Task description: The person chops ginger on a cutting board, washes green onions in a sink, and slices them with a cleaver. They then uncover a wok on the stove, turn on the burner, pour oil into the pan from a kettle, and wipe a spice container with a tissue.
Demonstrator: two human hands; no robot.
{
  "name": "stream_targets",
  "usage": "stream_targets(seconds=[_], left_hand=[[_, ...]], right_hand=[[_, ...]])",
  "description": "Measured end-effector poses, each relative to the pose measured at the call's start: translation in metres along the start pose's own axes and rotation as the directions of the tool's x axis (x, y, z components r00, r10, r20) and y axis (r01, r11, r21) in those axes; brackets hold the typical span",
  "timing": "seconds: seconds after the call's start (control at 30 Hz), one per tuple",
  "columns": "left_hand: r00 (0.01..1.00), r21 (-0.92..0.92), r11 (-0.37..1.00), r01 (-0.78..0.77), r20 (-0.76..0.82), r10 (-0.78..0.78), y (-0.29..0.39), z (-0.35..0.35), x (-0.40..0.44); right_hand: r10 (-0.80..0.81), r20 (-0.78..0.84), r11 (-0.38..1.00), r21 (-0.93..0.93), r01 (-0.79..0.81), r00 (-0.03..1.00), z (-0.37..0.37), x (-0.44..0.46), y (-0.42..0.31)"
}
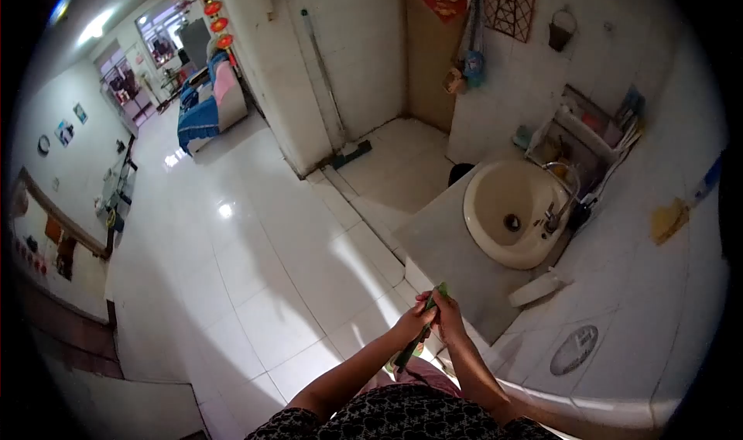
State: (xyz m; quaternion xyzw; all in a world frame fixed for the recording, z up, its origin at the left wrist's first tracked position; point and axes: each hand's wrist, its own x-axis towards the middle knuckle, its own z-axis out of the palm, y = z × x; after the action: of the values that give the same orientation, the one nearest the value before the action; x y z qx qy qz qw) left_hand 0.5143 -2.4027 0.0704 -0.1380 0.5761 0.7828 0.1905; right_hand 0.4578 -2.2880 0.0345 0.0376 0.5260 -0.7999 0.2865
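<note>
Both your bare left hand [416,323] and right hand [449,318] grip a long, narrow green object [409,349], held between them on your side of the cream, oval ceramic washbasin [484,235]; its long axis slants from your body toward that washbasin, neither hand nearer.

We see a glossy white tiled floor [232,262], to our right a cream washbasin [474,227] set in a grey counter [441,239], a pale tiled wall [499,123], farther off a sofa [231,113] with a blue cover [200,123], red hanging lanterns [216,24], a lit ceiling lamp [97,25], a bright window [161,34].
</note>
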Motion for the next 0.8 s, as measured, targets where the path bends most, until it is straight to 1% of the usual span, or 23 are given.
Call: stream_targets(seconds=[0.03,0.07,0.1,0.17,0.2,0.27,0.3,0.37,0.43,0.5,0.53,0.57,0.63,0.67,0.7,0.73,0.77,0.8], left_hand=[[0.999,0.025,0.999,0.033,0.012,-0.033,0.014,-0.002,0.016],[0.997,0.043,0.997,0.072,0.022,-0.073,0.025,-0.003,0.031],[0.996,0.040,0.995,0.090,0.023,-0.091,0.033,-0.003,0.045],[0.990,0.077,0.990,0.117,0.068,-0.122,0.045,-0.003,0.071],[0.985,0.011,0.992,0.130,0.118,-0.130,0.038,-0.006,0.089],[0.975,0.041,0.984,0.171,0.136,-0.175,0.056,0.004,0.108],[0.964,0.065,0.975,0.210,0.149,-0.218,0.063,0.007,0.119],[0.952,0.218,0.953,0.211,0.175,-0.251,0.063,0.003,0.154],[0.912,0.081,0.944,0.319,0.245,-0.329,0.053,-0.005,0.201],[0.913,-0.082,0.945,0.317,0.295,-0.281,0.072,0.001,0.232],[0.914,-0.091,0.942,0.323,0.288,-0.285,0.070,0.001,0.258],[0.894,-0.068,0.936,0.344,0.329,-0.305,0.074,0.003,0.277],[0.921,-0.077,0.978,0.194,0.358,-0.154,0.091,0.011,0.314],[0.910,-0.061,0.976,0.210,0.378,-0.172,0.101,0.014,0.331],[0.931,0.027,0.988,0.149,0.333,-0.149,0.118,0.022,0.344],[0.950,0.120,0.989,0.086,0.290,-0.118,0.129,0.028,0.360],[0.943,0.135,0.986,0.101,0.303,-0.138,0.131,0.031,0.382],[0.933,0.113,0.988,0.102,0.333,-0.134,0.129,0.032,0.406]], right_hand=[[-0.006,-0.004,1.000,-0.009,0.005,1.000,0.003,0.008,-0.019],[-0.021,-0.048,1.000,-0.001,0.021,0.999,0.003,0.019,-0.030],[-0.067,-0.066,0.998,-0.004,0.067,0.996,-0.002,0.030,-0.035],[-0.090,-0.182,0.994,0.048,0.100,0.979,-0.012,0.051,-0.042],[-0.087,-0.192,0.994,0.053,0.099,0.978,-0.021,0.059,-0.042],[-0.047,-0.231,0.958,0.266,0.110,0.972,-0.048,0.074,-0.040],[-0.051,-0.257,0.953,0.276,0.124,0.965,-0.062,0.084,-0.043],[-0.114,-0.347,0.916,0.327,0.234,0.931,-0.092,0.086,-0.038],[-0.115,-0.507,0.895,0.321,0.311,0.854,-0.117,0.079,-0.040],[-0.190,-0.608,0.902,0.202,0.382,0.771,-0.129,0.082,-0.063],[-0.185,-0.666,0.886,0.205,0.416,0.723,-0.141,0.089,-0.068],[-0.190,-0.702,0.878,0.191,0.439,0.686,-0.151,0.097,-0.074],[-0.262,-0.732,0.912,0.025,0.410,0.629,-0.166,0.121,-0.088],[-0.299,-0.752,0.922,-0.069,0.381,0.588,-0.172,0.137,-0.096],[-0.333,-0.766,0.927,-0.158,0.341,0.549,-0.179,0.153,-0.107],[-0.386,-0.751,0.921,-0.347,0.178,0.536,-0.197,0.175,-0.115],[-0.429,-0.726,0.861,-0.509,-0.002,0.537,-0.217,0.194,-0.122],[-0.509,-0.677,0.792,-0.610,-0.018,0.531,-0.219,0.207,-0.139]])
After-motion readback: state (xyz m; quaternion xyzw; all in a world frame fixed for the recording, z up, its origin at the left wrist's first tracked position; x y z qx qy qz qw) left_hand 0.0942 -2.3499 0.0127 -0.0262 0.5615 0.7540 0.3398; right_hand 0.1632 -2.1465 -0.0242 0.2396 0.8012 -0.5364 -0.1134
